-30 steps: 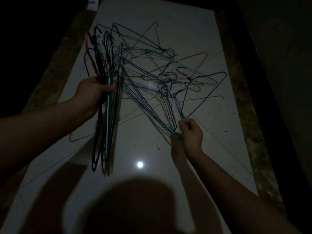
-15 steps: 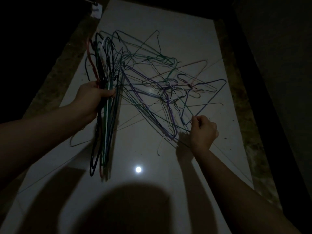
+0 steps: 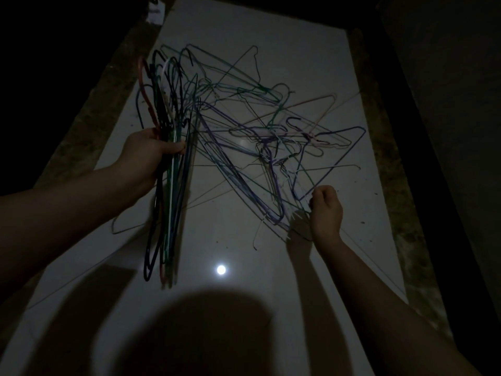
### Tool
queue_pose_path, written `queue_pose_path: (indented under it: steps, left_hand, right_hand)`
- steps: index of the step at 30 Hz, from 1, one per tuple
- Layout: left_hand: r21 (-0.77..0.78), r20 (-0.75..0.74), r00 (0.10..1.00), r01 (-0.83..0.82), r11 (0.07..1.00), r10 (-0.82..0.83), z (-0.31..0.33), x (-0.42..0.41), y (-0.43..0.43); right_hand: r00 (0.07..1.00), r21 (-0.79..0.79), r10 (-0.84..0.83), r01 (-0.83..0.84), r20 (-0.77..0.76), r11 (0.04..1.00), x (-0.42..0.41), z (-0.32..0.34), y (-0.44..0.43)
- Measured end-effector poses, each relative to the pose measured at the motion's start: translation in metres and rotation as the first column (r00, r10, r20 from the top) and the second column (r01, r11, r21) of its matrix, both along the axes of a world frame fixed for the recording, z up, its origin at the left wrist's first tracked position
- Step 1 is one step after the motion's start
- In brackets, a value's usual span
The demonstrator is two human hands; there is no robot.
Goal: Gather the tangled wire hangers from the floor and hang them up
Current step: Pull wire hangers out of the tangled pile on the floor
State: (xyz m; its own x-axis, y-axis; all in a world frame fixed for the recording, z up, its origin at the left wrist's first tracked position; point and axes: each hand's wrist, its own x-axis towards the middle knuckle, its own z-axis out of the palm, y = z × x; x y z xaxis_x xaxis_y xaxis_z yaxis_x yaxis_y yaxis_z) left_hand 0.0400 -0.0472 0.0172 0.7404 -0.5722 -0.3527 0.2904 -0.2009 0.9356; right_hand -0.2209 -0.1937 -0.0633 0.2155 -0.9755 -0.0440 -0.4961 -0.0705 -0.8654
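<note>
My left hand (image 3: 147,154) grips a gathered bundle (image 3: 168,185), my right hand (image 3: 325,210) pinches one wire at the tangle (image 3: 265,137) on the floor (image 3: 271,28); most remain ungathered, none hung.

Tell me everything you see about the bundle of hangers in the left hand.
The bundle of hangers is a stack of thin coated-wire hangers, black, green, blue, white and red, gathered roughly parallel. It hangs near upright, hooks up and bottom ends above the pale floor. The left hand clamps its middle; its right edge overlaps the tangled pile.
</note>
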Motion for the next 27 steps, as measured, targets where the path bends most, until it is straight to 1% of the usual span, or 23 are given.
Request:
queue_pose_path:
  steps: [2, 4, 7, 10, 11, 12, 14, 15, 16, 17, 19, 22, 25, 27]
  left_hand:
    - [-0.007, -0.008, 1.0, 0.002, 1.0, -0.002, -0.001, 0.0, 0.0]
    - [-0.002, -0.008, 1.0, 0.006, 1.0, -0.006, -0.002, 0.001, 0.001]
    - [0.011, -0.001, 1.0, 0.003, 1.0, -0.003, -0.004, 0.002, 0.001]
    - [0.01, -0.012, 1.0, -0.008, 1.0, 0.008, -0.004, 0.003, 0.001]
    - [0.007, -0.015, 1.0, -0.009, 1.0, 0.009, -0.004, 0.002, 0.002]
    - [0.005, -0.017, 1.0, -0.007, 1.0, 0.007, -0.004, 0.002, 0.002]
    - [0.007, -0.016, 1.0, 0.003, 1.0, -0.003, -0.003, 0.0, 0.002]
    - [0.009, -0.015, 1.0, 0.004, 1.0, -0.004, -0.003, 0.0, 0.001]
    - [0.011, -0.016, 1.0, 0.004, 1.0, -0.004, -0.003, -0.001, 0.001]
    - [0.012, -0.018, 1.0, 0.004, 1.0, -0.004, -0.003, -0.001, 0.001]
    - [0.007, -0.022, 1.0, 0.004, 1.0, -0.004, -0.002, -0.002, 0.001]
    - [0.0, -0.027, 1.0, 0.012, 1.0, -0.012, -0.004, -0.004, 0.001]
    - [-0.005, -0.028, 1.0, 0.013, 1.0, -0.013, -0.005, -0.005, 0.0]
    - [0.001, -0.012, 1.0, 0.013, 1.0, -0.013, -0.005, -0.004, -0.001]
  right_hand:
    - [0.996, 0.004, 0.043, -0.043, -0.077, 0.999, 0.002, -0.001, -0.002]
    - [0.992, 0.058, 0.03, -0.023, -0.121, 0.998, 0.004, -0.003, -0.006]
    - [0.993, 0.202, -0.034, 0.056, -0.11, 0.978, 0.007, 0.001, -0.009]
    - [0.994, 0.345, -0.071, 0.095, -0.083, 0.934, 0.008, 0.007, -0.01]
    - [0.994, 0.403, -0.093, 0.111, -0.063, 0.909, 0.008, 0.008, -0.01]
    - [0.989, 0.485, -0.144, 0.139, -0.027, 0.864, 0.008, 0.009, -0.009]
    - [0.96, 0.672, -0.274, 0.163, 0.062, 0.722, 0.007, 0.014, -0.005]
    - [0.938, 0.728, -0.327, 0.146, 0.112, 0.669, 0.006, 0.014, -0.004]
    - [0.919, 0.753, -0.361, 0.126, 0.156, 0.646, 0.006, 0.015, -0.003]
    - [0.904, 0.755, -0.381, 0.112, 0.193, 0.647, 0.005, 0.014, -0.003]
    - [0.885, 0.7, -0.393, 0.116, 0.249, 0.705, 0.003, 0.011, -0.005]
    - [0.888, 0.615, -0.336, 0.08, 0.313, 0.784, 0.001, 0.012, -0.009]
    - [0.888, 0.608, -0.283, 0.005, 0.362, 0.794, 0.001, 0.019, -0.008]
    - [0.867, 0.631, -0.305, -0.015, 0.395, 0.775, 0.004, 0.025, -0.006]
